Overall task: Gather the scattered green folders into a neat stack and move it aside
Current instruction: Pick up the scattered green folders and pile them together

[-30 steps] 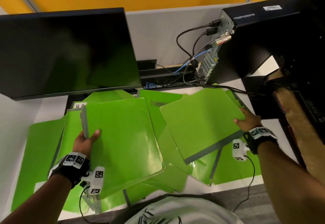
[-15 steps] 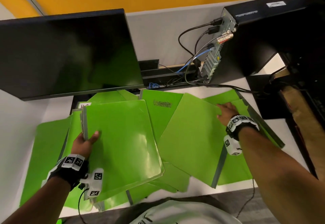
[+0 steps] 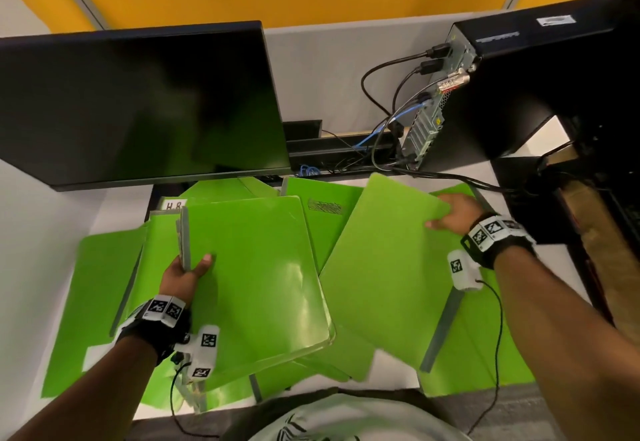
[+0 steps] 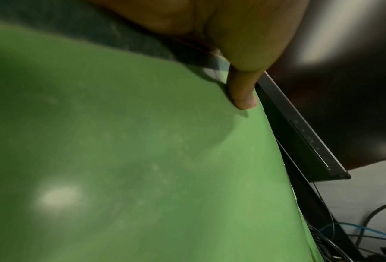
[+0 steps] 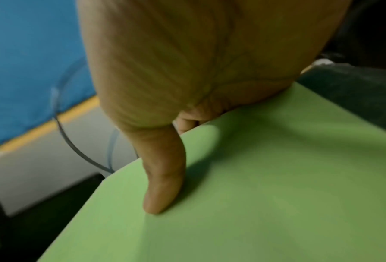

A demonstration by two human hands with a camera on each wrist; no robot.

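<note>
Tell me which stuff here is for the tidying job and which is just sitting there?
For the job:
- left hand gripping the gathered stack
- right hand pinching one folder
- loose folders on the desk

Just sitting there:
- monitor
- computer tower
- cables

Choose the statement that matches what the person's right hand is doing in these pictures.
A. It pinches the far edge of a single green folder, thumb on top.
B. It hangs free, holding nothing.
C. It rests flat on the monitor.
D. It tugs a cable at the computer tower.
A: the right hand grips the single green folder at its far edge, thumb pressed on its top face.
</note>
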